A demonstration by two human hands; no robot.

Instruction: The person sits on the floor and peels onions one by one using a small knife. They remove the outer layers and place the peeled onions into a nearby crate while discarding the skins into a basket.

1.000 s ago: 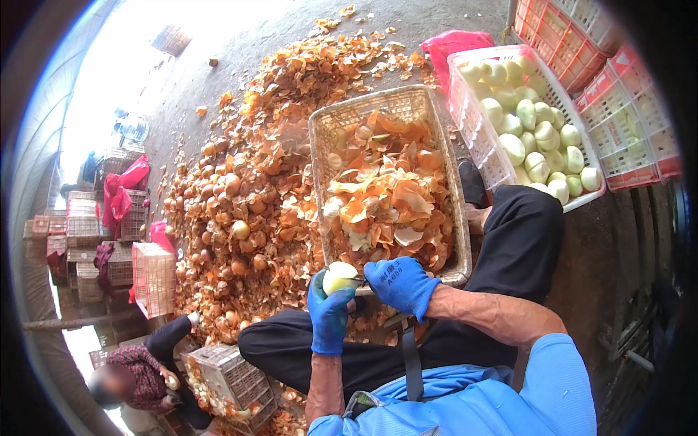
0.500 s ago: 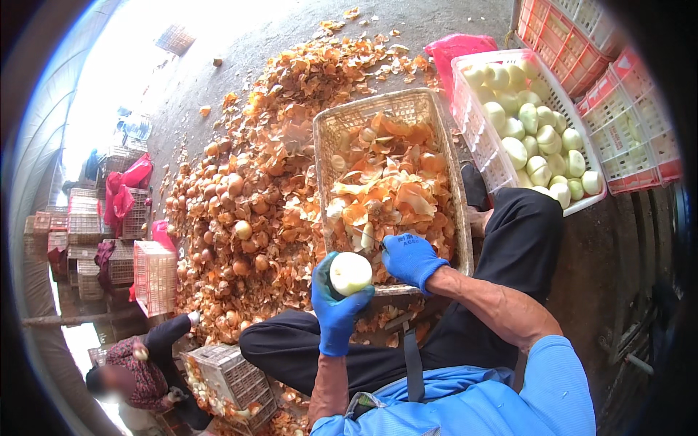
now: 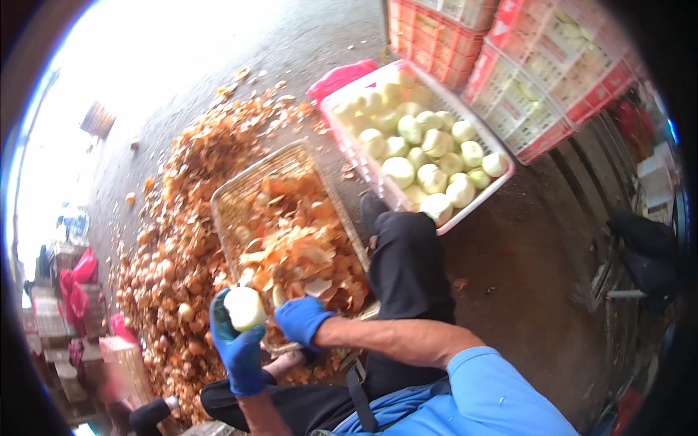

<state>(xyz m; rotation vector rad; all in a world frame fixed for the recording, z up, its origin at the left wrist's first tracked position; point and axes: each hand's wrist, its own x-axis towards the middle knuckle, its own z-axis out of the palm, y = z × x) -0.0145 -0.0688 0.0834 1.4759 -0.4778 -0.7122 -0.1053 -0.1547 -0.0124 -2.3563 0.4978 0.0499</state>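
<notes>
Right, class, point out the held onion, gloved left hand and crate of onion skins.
Peeled onion [image 3: 245, 309], head view: middle.
Gloved left hand [image 3: 238, 347], head view: middle.
Crate of onion skins [image 3: 249, 182], head view: far wall.

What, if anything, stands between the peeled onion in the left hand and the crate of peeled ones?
The basket of peels lies between the onion and the crate, and the right hand is close beside the onion. Nothing visible covers the crate's top.
</notes>
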